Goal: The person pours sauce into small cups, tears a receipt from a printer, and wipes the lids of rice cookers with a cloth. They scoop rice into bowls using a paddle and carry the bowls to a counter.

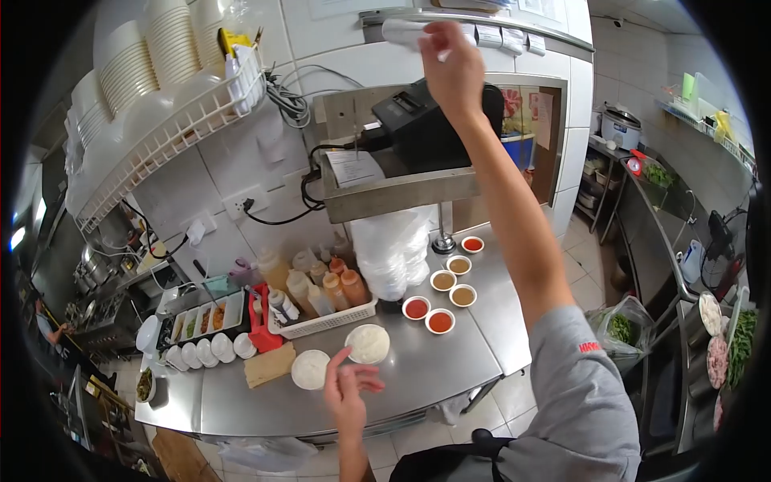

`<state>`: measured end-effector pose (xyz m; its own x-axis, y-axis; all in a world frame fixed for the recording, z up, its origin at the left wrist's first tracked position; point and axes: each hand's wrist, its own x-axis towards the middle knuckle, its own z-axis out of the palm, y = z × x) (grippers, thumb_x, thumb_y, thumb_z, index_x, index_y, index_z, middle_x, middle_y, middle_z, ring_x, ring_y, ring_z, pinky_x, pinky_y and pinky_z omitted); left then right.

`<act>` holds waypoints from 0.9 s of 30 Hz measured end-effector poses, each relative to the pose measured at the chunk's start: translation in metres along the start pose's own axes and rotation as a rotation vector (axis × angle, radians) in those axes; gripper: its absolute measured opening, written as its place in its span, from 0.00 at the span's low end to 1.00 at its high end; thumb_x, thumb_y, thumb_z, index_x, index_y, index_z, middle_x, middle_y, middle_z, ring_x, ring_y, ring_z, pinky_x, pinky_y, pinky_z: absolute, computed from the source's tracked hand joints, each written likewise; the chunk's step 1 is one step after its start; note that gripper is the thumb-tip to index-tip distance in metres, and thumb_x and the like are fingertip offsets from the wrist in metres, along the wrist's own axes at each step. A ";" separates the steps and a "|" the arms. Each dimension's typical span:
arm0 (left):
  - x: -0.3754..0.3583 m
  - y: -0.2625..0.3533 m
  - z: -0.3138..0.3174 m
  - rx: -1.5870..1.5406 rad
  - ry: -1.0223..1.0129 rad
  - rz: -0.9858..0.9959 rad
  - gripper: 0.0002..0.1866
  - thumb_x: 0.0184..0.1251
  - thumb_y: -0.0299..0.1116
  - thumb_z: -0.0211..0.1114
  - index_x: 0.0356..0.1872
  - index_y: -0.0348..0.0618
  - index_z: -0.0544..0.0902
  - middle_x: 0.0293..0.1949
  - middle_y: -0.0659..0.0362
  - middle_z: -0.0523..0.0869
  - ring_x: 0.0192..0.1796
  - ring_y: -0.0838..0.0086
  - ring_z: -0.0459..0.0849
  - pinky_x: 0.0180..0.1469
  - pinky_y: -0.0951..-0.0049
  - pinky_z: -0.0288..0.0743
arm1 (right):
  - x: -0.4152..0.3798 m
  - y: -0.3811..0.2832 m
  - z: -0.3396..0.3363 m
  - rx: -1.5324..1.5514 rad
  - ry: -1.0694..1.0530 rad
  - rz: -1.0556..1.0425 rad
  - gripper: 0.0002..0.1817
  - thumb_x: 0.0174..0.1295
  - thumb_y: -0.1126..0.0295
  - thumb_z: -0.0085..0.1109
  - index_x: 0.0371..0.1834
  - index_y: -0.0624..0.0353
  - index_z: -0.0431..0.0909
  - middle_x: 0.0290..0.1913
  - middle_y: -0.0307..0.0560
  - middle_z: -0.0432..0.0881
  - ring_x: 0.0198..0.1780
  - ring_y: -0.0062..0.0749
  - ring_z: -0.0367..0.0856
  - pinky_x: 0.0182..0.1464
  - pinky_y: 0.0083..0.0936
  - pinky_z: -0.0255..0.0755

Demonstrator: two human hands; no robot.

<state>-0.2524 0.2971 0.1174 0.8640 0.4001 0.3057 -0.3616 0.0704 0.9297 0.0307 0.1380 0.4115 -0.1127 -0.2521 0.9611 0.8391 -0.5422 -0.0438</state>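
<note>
My right hand (451, 68) is raised high to the metal ticket rail (546, 38) on the wall. Its fingers are closed at a white paper slip (404, 33), and other slips hang along the rail to its right. Low over the steel counter (426, 369), my left hand (349, 394) has its fingers apart and nothing in them. Two round white bowls stand just beyond it: one bowl (310, 369) at its left and a second bowl (368, 344) behind its fingertips, both with pale contents.
Several sauce cups (440, 321) stand right of the bowls. Squeeze bottles (321, 285) fill a white basket (325, 323) behind. A black printer (426, 120) sits on a raised metal shelf (401, 197). Stacked tubs (128, 72) occupy a wire rack (173, 140) upper left.
</note>
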 end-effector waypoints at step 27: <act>0.124 -0.126 0.399 -0.556 -0.621 -0.349 0.28 0.64 0.33 0.46 0.65 0.35 0.55 0.61 0.49 0.66 0.63 0.63 0.66 0.64 0.64 0.59 | -0.208 0.205 -0.347 0.892 -0.783 1.384 0.21 0.54 0.82 0.44 0.54 0.63 0.70 0.67 0.42 0.58 0.51 0.22 0.71 0.51 0.20 0.67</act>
